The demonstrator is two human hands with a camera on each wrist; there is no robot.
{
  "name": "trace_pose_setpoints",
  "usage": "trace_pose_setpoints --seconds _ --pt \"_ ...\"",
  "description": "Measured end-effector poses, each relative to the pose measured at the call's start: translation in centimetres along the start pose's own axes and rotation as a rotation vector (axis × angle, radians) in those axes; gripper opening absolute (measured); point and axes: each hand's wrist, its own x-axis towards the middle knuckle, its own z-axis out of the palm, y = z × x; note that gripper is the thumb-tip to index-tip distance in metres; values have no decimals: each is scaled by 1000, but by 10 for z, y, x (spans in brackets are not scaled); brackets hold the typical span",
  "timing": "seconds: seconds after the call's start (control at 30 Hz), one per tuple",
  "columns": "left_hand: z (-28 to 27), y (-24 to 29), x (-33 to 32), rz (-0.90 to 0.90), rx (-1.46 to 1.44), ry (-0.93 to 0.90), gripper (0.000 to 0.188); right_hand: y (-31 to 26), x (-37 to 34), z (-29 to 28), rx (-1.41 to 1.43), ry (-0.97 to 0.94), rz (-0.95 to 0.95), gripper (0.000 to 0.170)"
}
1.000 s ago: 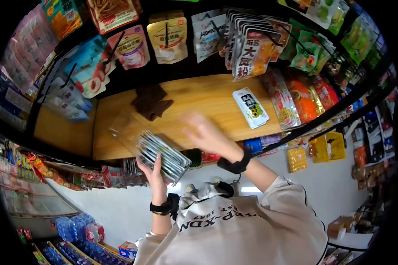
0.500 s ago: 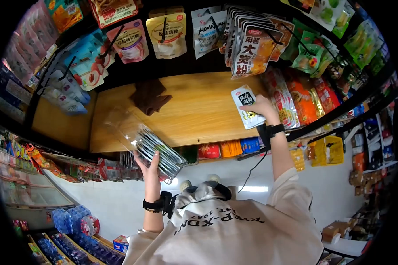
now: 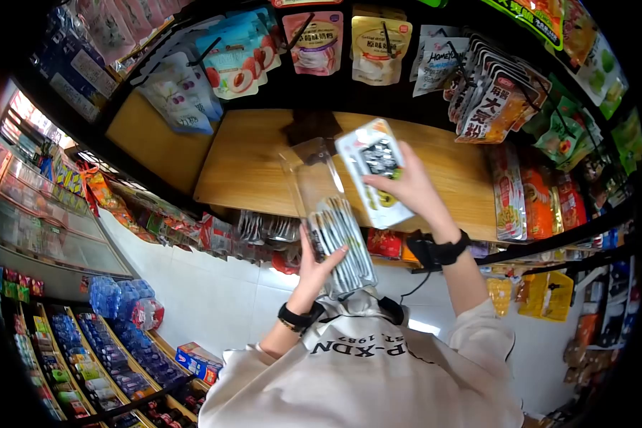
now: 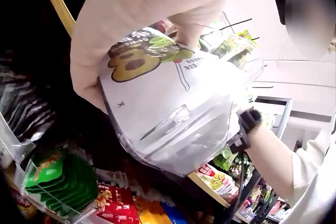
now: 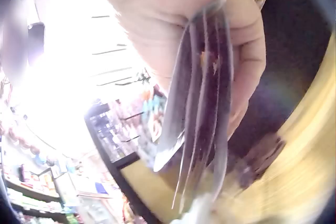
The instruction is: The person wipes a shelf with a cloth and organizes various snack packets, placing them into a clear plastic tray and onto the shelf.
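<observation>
My left hand point(image 3: 315, 269) grips a clear plastic box point(image 3: 312, 170) from below, in front of the wooden shelf. A row of thin silvery packets point(image 3: 344, 246) stands in the box's near part; its far part shows only clear plastic. In the left wrist view a printed label point(image 4: 152, 87) shows through the box. My right hand point(image 3: 419, 191) pinches white snack packets point(image 3: 357, 153) with black and yellow print, just right of the box. The right wrist view shows several packet edges point(image 5: 202, 92) stacked between thumb and fingers.
The wooden shelf point(image 3: 246, 160) bears a dark brown cloth point(image 3: 308, 128) at the back. Pouches point(image 3: 381, 46) hang from hooks above. Red and orange packs point(image 3: 538, 192) stand at the shelf's right end. Further goods sit below the front edge, with a pale tiled floor point(image 3: 200, 267) behind.
My right hand has taken the white packets off the right of the shelf and brought them left beside the box. The left hand still holds the box, now turned more upright in view.
</observation>
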Motion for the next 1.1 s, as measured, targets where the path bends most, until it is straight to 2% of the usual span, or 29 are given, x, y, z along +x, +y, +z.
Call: trace_pose_setpoints --seconds 0.03,0.1,0.13,0.23,0.3,0.37,0.4,0.5,0.7,0.77,0.83,0.87,0.97,1.0,1.07,1.1 --pt "4 0 -1 21 20 -1 100 -6 10 16 33 -28 -35 55" --pt "7 -7 -1 30 4 16 99 -13 32 44 -181 25 -100 56" --pt "11 -1 -4 -16 -36 3 90 -16 40 56 -214 37 -134 56" --pt "18 9 -7 -20 -65 24 93 -25 45 82 -401 16 -150 49" --pt "18 8 -6 14 -34 51 92 -21 38 93 -442 -36 -154 52" --pt "21 5 -6 25 -65 93 91 -14 34 98 -678 -107 -220 64" --pt "21 6 -6 14 -80 105 91 -15 34 99 -751 -164 -187 73" --pt "25 4 -7 39 -25 147 91 -20 29 98 -843 -235 -121 76" --pt "25 -7 -4 12 -40 73 93 -20 28 94 -899 -325 -154 78" --pt "26 -2 -2 67 46 105 96 -15 30 98 -902 -336 -165 78" --pt "25 -7 1 81 56 88 95 -7 32 103 -968 -399 -217 72" --pt "24 -8 3 56 43 77 93 -4 33 102 -949 -522 -179 70" --pt "24 -3 5 22 -1 36 90 5 29 98 -965 -456 -239 69" --pt "23 -5 5 45 13 52 89 -5 29 92 -956 -548 -202 68" --pt "21 -13 6 68 13 52 88 4 24 87 -926 -546 -229 68" --pt "22 -9 6 9 -89 54 90 9 19 86 -886 -539 -259 69"
